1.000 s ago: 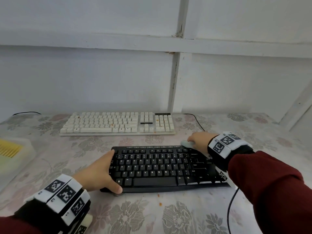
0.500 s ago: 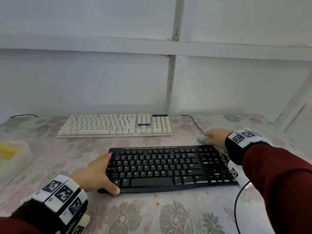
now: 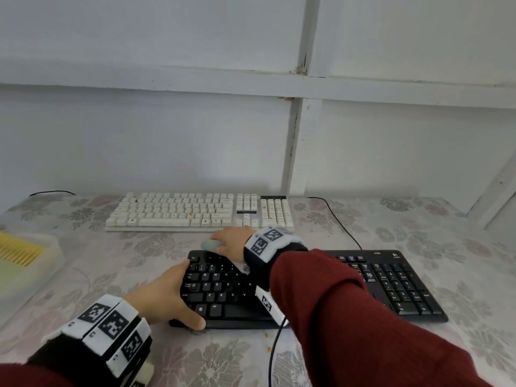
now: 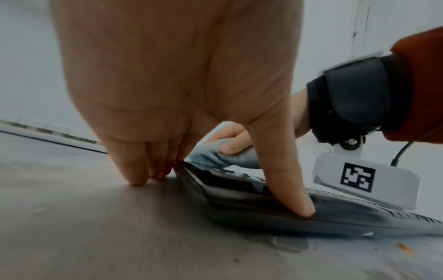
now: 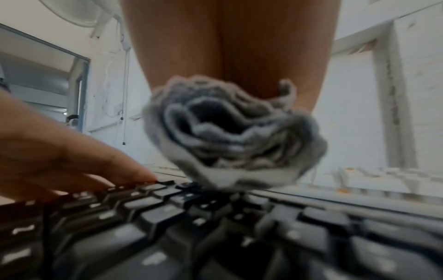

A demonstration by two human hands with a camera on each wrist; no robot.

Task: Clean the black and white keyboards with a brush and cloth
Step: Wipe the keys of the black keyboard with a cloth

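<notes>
The black keyboard point(image 3: 391, 283) lies near me on the flowered table. My left hand point(image 3: 167, 297) holds its left end, thumb on the front edge point(image 4: 294, 199) and fingers point(image 4: 134, 170) against the side. My right hand point(image 3: 231, 241) grips a bunched grey cloth point(image 3: 210, 244) and presses it on the keyboard's top-left key rows; the right wrist view shows the cloth point(image 5: 235, 136) touching the black keys point(image 5: 167, 217). The white keyboard point(image 3: 195, 210) lies behind, with orange crumbs on some keys. No brush is in view.
A translucent box point(image 3: 30, 261) with a yellow comb-like thing stands at the table's left edge. A black cable point(image 3: 337, 219) runs from the wall toward the black keyboard. Small orange crumbs point(image 3: 268, 347) lie on the tablecloth in front. A white wall closes the back.
My right hand with the cloth has swept from the black keyboard's top-right corner across to its top-left. The left hand has stayed on the keyboard's left end.
</notes>
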